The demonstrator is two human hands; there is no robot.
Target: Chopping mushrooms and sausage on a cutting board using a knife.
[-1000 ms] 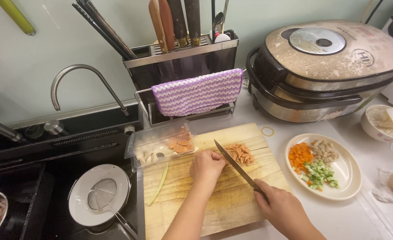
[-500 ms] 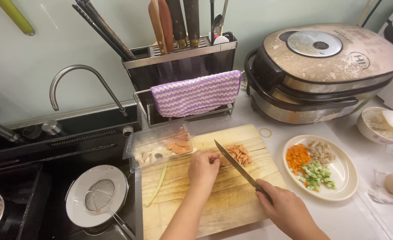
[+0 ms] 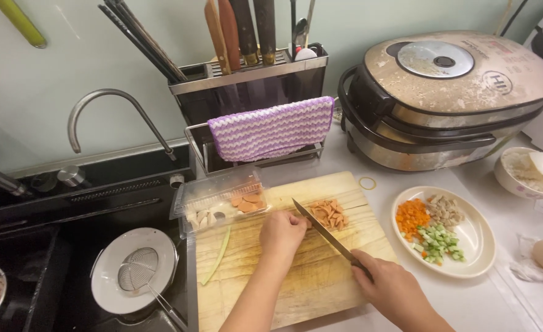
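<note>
My right hand (image 3: 389, 288) grips the handle of a kitchen knife (image 3: 322, 230), whose blade slants up and left across a wooden cutting board (image 3: 296, 276). My left hand (image 3: 282, 234) rests curled on the board right beside the blade, fingers bent over something I cannot make out. A small heap of chopped orange-pink sausage pieces (image 3: 329, 213) lies just past the blade. A thin green strip (image 3: 216, 255) lies on the board's left side.
A clear plastic tray (image 3: 217, 201) of sliced pieces sits at the board's back left. A white plate (image 3: 473, 258) with diced carrot, greens and meat stands to the right. Behind are a knife rack with a purple cloth (image 3: 271, 128), a rice cooker (image 3: 446, 92), a rice bowl (image 3: 529, 173), and a sink with a strainer (image 3: 136, 267).
Both hands and the knife stay nearly in the same place; the left hand has shifted slightly along the board beside the blade.
</note>
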